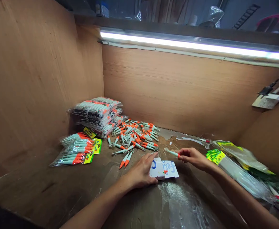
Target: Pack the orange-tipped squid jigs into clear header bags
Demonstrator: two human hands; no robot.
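Wooden walls [34, 79] enclose a brown surface [134, 203] on three sides; its near half is covered with glossy film.

1. Left hand [141, 173]: lies near the middle of the surface, palm down. Its fingers [151, 159] are stretched out and close together, resting on the left edge of a card [164, 169]. They are not curled round it.
2. Card: white, with blue handwriting, flat on the surface between the two hands.
3. Right hand [193, 157]: just right of the card and slightly farther back. Its fingers are pinched on the orange end of a lure [171, 153], which points left, just above the surface behind the card.
4. Sleeves [237, 168]: clear bags with yellow-green headers, lying along the right edge, beside the right wrist.
5. Packs [78, 149]: three filled bags with yellow labels, fanned out toward the left edge.
6. Pile [136, 136]: loose white-and-orange lures behind the hands, toward the far edge.
7. Stack [98, 114]: filled bags in the far left corner, touching the pile.
8. Socket [265, 100]: on the right wall, with a cable plugged in.
9. Lamp [191, 44]: a lit tube along the top of the far wall.
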